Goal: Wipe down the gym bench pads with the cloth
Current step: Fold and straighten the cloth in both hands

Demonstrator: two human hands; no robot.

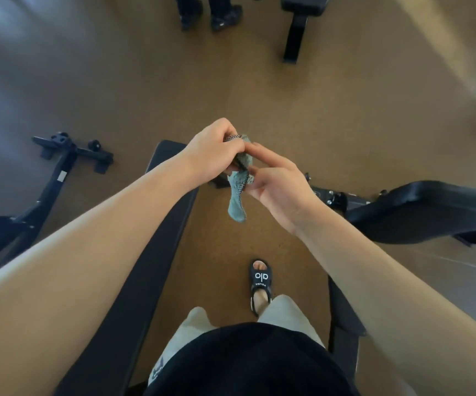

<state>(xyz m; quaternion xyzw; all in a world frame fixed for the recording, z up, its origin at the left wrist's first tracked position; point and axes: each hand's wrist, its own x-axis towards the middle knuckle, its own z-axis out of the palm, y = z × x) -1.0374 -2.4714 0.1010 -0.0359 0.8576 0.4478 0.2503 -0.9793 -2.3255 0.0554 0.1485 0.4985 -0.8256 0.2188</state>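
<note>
A small teal cloth (237,204) with a checkered edge hangs bunched in the air between my hands. My left hand (212,151) grips its upper part with curled fingers. My right hand (276,184) pinches the cloth from the right, index finger stretched out over it. Below my left forearm runs a long black bench pad (156,252). A second black pad (425,210) lies to the right, behind my right wrist. The cloth touches neither pad.
A black bench frame (56,172) with feet stands on the brown floor at left. Another bench (299,21) and someone's dark shoes (225,17) are at the top. My sandalled foot (260,284) stands between the two pads.
</note>
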